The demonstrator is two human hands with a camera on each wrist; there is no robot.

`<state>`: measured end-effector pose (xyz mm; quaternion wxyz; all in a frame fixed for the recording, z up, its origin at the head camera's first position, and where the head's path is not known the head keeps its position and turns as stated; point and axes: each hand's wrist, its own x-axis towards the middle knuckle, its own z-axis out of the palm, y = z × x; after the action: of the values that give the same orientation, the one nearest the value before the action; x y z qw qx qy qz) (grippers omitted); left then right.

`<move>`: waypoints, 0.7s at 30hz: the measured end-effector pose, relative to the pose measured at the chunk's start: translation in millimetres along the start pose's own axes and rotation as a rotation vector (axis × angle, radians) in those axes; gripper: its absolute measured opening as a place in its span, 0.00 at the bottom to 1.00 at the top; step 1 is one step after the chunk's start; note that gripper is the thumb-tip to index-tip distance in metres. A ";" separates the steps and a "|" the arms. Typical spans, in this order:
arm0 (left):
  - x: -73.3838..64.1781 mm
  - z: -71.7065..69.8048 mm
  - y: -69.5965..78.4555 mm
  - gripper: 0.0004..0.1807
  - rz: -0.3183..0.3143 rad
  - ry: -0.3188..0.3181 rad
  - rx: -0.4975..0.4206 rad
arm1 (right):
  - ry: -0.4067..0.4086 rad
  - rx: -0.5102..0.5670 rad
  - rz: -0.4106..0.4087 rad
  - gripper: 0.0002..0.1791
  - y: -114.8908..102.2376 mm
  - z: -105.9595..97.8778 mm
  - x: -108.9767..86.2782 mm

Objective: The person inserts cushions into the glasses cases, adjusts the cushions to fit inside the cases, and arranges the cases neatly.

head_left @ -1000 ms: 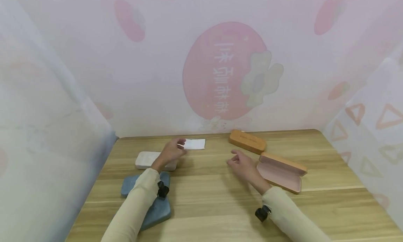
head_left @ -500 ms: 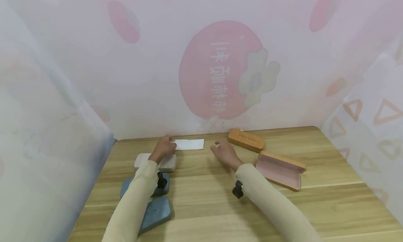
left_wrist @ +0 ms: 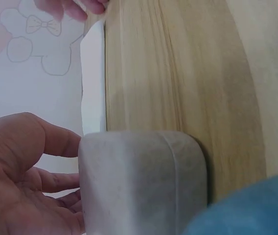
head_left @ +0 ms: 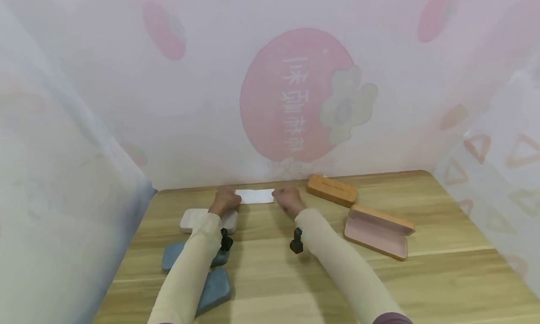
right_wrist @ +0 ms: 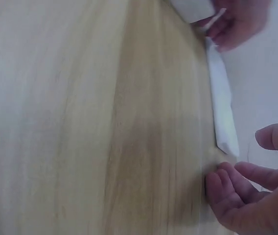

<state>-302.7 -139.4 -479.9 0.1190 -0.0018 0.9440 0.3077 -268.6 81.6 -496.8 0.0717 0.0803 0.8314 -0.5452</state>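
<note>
A white strip [head_left: 255, 196], like folded paper or cloth, lies near the table's back edge. At its left end, my left hand [head_left: 225, 200] pinches the strip's edge; in the right wrist view that end lifts between the left fingers [right_wrist: 222, 32]. In the left wrist view a pale eyeglass case [left_wrist: 139, 181] hides these fingertips. My right hand [head_left: 288, 198] is at the strip's right end. In the right wrist view its thumb [right_wrist: 271, 137] stands apart from the bent fingers, just beside the strip's end, with nothing between them.
The pale case [head_left: 191, 218] lies under my left wrist, with a blue case [head_left: 171, 255] and another blue case [head_left: 215, 289] nearer. To the right are a closed orange case [head_left: 332, 189] and an open, pink-lined case [head_left: 375, 235]. A printed curtain [head_left: 202, 103] stands behind the table.
My right hand has moved left from beside the orange cases to the strip's right end. My left hand has settled at the strip's left end. The cases have stayed put.
</note>
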 end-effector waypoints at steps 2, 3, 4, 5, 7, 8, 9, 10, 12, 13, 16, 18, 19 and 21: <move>-2.9 1.9 5.6 0.14 -0.018 -0.023 0.027 | 0.034 -0.092 -0.055 0.21 1.6 3.7 0.2; -5.8 2.4 9.1 0.14 -0.013 -0.028 0.062 | 0.050 -0.131 -0.082 0.25 2.3 5.1 0.0; -7.9 3.4 12.4 0.14 -0.012 -0.027 0.103 | 0.065 -0.168 -0.094 0.27 2.4 6.4 -0.7; -9.1 4.9 14.4 0.14 0.000 -0.023 0.149 | 0.079 -0.200 -0.109 0.28 2.5 7.4 -1.5; -9.9 7.8 17.1 0.16 0.003 -0.029 0.238 | 0.095 -0.261 -0.122 0.29 1.6 8.9 -4.0; -10.7 9.6 17.5 0.17 0.016 -0.015 0.275 | 0.103 -0.289 -0.125 0.29 0.8 9.7 -5.4; -12.1 11.2 17.5 0.17 0.027 0.007 0.281 | 0.111 -0.309 -0.116 0.29 -0.8 10.4 -7.0; -12.0 13.3 17.2 0.18 0.031 0.024 0.279 | 0.116 -0.328 -0.106 0.29 -2.8 11.2 -8.6; -13.3 16.2 17.3 0.16 0.033 0.053 0.246 | 0.121 -0.367 -0.083 0.27 -6.4 12.9 -12.0; -14.3 17.7 17.6 0.15 0.031 0.067 0.219 | 0.128 -0.385 -0.072 0.26 -8.1 14.1 -13.6; -16.1 22.6 17.1 0.07 0.026 0.097 0.165 | 0.143 -0.453 -0.048 0.23 -10.3 19.0 -15.9; -16.1 26.1 15.6 0.04 0.026 0.116 0.152 | 0.153 -0.484 -0.031 0.21 -8.9 23.1 -15.6; -15.6 27.5 14.7 0.04 0.028 0.128 0.151 | 0.161 -0.495 -0.030 0.20 -7.8 25.0 -14.7; -14.2 29.2 12.8 0.05 0.039 0.156 0.146 | 0.172 -0.510 -0.026 0.21 -6.1 27.8 -13.5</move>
<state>-283.4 -113.1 -492.2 0.0388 0.0011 0.9702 0.2391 -255.8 52.9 -499.6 0.0117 0.0948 0.9459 -0.3100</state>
